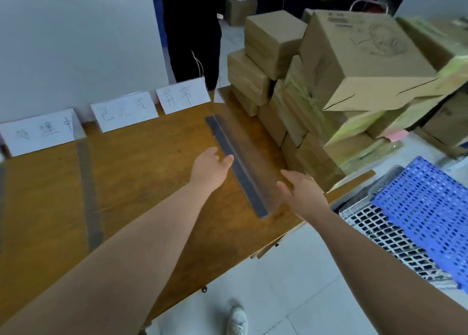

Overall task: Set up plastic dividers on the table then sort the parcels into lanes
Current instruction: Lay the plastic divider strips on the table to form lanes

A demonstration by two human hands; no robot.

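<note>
Three folded paper signs along the far edge of the desk (157, 162), beyond the fingers, all hand-lettered: rightmost sign (182, 99) reading 异常, middle sign (124, 114) seemingly 已完成, left sign (40, 132) too blurred to read surely. Two dividers plainly counted: clear divider (236, 167) with a dark base strip on the desk between both hands, second divider (88, 195) well left of the left hand (211, 168). Both hands open, fingers straight; left fingers (226, 159) touching the strip, right hand (302, 187) just beside the clear wall, contact unclear. Stacked parcels (278, 68) of brown cardboard just beyond the right fingers; largest box (367, 63) printed with a line-drawn face, lettering unreadable.
</note>
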